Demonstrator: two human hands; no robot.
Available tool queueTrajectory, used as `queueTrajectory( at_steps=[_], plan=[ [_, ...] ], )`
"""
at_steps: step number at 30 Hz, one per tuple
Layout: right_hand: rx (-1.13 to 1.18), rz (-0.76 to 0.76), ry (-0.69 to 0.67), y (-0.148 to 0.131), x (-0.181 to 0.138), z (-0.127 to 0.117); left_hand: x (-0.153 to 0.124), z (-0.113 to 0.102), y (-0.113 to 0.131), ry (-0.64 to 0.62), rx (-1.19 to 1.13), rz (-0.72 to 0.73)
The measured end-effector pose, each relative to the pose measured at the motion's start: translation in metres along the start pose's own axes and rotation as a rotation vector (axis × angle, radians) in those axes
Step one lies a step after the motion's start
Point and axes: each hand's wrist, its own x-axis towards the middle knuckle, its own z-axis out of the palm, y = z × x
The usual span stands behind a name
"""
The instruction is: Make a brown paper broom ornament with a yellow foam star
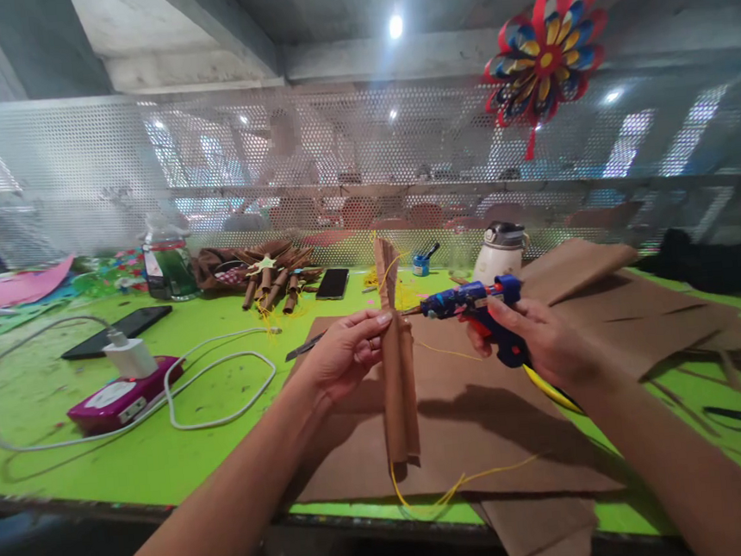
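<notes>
Between its thumb and fingers my left hand (351,349) pinches a rolled brown paper craft piece (395,397), held upright with a flared pleated top. A yellow string (450,489) trails from its lower end. My right hand (554,340) is wrapped around the handle of a blue hot glue gun (469,298). The gun points left, its nozzle tip at or very near the upper part of the paper piece; I cannot tell whether they touch. Beneath both hands lie brown paper sheets (501,439).
A magenta power strip (125,395) with a white charger and looped cable is at left, beside a dark tablet (116,332). Behind are paper pieces (273,282), a phone (332,284), a jar (171,265) and a white bottle (498,254). More brown paper (659,313) lies right.
</notes>
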Motion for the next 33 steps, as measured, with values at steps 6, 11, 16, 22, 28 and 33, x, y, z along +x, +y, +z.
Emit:
queueTrajectory(
  at_steps=[6, 11, 16, 22, 28, 33],
  plan=[
    [-0.035, -0.004, 0.008, 0.0005, 0.0017, -0.0002, -0.0015, 0.0007, 0.0007, -0.005, -0.030, 0.018],
    [-0.035, -0.001, -0.004, 0.0013, 0.0016, -0.0011, -0.0038, 0.0037, 0.0029, 0.001, -0.029, 0.023],
    [0.005, -0.013, 0.012, 0.0022, 0.0022, -0.0017, -0.0037, 0.0038, 0.0033, 0.023, -0.039, 0.009],
    [0.011, -0.012, 0.019, 0.0022, 0.0032, -0.0012, -0.0030, 0.0034, 0.0027, 0.008, -0.045, 0.001],
    [0.019, -0.016, 0.007, 0.0007, 0.0013, -0.0012, -0.0028, 0.0033, 0.0028, 0.006, -0.059, 0.007],
    [0.025, -0.018, -0.015, 0.0003, -0.0003, -0.0006, -0.0029, 0.0030, 0.0031, 0.002, -0.069, 0.008]
  ],
)
